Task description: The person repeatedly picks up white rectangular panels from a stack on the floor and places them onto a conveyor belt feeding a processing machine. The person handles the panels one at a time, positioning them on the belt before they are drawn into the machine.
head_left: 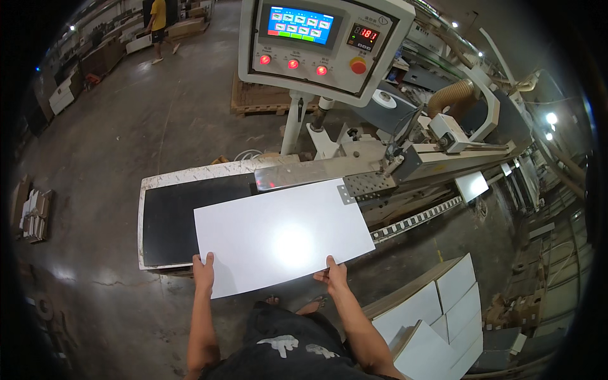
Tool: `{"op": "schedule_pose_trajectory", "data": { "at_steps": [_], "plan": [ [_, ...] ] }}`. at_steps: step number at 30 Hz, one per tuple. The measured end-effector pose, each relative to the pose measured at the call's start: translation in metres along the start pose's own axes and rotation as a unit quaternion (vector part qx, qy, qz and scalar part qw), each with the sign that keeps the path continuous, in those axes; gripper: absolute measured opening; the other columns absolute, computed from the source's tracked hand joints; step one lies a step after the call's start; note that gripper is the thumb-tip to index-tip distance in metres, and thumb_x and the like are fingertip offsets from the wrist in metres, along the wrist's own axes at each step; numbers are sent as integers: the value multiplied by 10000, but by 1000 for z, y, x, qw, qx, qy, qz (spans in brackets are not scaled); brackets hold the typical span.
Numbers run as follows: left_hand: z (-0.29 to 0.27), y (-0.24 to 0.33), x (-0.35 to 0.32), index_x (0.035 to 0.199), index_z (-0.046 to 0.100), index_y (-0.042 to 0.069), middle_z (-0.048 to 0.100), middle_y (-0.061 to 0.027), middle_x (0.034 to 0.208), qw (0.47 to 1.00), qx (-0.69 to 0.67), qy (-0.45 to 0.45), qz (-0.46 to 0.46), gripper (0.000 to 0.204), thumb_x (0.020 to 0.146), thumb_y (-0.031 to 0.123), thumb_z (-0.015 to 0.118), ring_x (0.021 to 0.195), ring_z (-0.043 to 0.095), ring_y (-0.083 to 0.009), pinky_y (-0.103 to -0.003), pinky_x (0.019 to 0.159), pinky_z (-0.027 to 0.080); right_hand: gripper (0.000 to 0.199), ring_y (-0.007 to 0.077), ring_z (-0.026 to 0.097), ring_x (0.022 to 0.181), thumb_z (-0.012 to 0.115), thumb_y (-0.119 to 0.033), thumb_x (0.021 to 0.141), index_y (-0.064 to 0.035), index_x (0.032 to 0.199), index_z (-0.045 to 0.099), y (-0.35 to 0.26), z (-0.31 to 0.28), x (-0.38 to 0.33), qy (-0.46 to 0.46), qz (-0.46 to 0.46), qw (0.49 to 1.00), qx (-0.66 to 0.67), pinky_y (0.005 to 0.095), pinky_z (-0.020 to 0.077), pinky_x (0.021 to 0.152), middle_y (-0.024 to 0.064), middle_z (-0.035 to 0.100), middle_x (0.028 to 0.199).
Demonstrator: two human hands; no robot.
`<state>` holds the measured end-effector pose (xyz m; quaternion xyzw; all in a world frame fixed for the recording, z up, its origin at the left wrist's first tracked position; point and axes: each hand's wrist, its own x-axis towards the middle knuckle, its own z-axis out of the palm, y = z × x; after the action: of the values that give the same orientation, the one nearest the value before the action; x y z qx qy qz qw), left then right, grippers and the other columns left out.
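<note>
A white rectangular panel (pixel 253 234) lies partly over the black machine table (pixel 168 221), its far right corner at the perforated metal plate (pixel 370 183) of the edge-banding machine. My left hand (pixel 203 273) grips the panel's near left corner, thumb on top and fingers beneath. Along the near edge, toward the right, my right hand (pixel 332 275) holds the panel with its thumb over the top and fingers underneath. A bright lamp reflection covers the middle of the panel.
A control box (pixel 326 47) with a lit screen and red buttons stands above the machine. Stacked white panels (pixel 437 316) are at my right. Another white panel (pixel 472 185) sits farther along the machine. A person in a yellow shirt (pixel 158 16) is at far left.
</note>
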<state>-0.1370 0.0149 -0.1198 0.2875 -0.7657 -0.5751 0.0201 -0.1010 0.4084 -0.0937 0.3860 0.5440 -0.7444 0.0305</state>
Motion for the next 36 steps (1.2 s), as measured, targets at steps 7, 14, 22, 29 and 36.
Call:
{"op": "schedule_pose_trajectory", "data": {
  "at_steps": [7, 14, 22, 29, 36],
  "plan": [
    [7, 4, 13, 1265, 489, -44, 586, -185, 1228, 1000, 16, 9, -22, 467, 979, 294, 637, 1106, 556, -248, -368, 971, 439, 408, 304, 676, 661, 512, -263, 1036, 91, 1222, 430, -6, 1, 13, -4, 8, 1000, -29, 432, 628, 528, 210, 628, 955],
    [52, 18, -3, 1297, 445, -32, 569, -157, 1229, 995, -57, 6, -86, 440, 1002, 252, 608, 1106, 537, -223, -364, 982, 436, 459, 298, 670, 581, 543, -279, 1021, 86, 1211, 339, -13, -37, 44, 57, 45, 996, -45, 417, 563, 409, 225, 620, 898],
    [142, 46, -31, 1163, 470, 10, 570, -83, 1120, 991, -113, -47, -62, 284, 1005, 196, 615, 1046, 515, -186, -334, 966, 420, 697, 413, 495, 1273, 596, -401, 964, 158, 1326, 390, -7, -122, 119, 121, -17, 986, -116, 441, 274, 1146, 319, 529, 1351],
    [199, 81, -61, 1203, 453, 29, 552, -73, 1147, 991, -96, -40, -79, 277, 1012, 171, 595, 1059, 509, -182, -325, 955, 422, 735, 382, 548, 1219, 609, -335, 974, 208, 1362, 301, -30, -162, 151, 115, -54, 990, -59, 432, 389, 1057, 368, 501, 1318],
    [262, 78, -68, 1492, 246, 55, 470, -151, 1388, 984, -133, -61, -102, 582, 1020, 158, 569, 1240, 470, -263, -401, 1063, 383, 638, 255, 659, 553, 598, -289, 996, 142, 1304, 242, -132, -204, 159, 73, 64, 995, -24, 356, 568, 416, 277, 565, 1025]
  ]
}}
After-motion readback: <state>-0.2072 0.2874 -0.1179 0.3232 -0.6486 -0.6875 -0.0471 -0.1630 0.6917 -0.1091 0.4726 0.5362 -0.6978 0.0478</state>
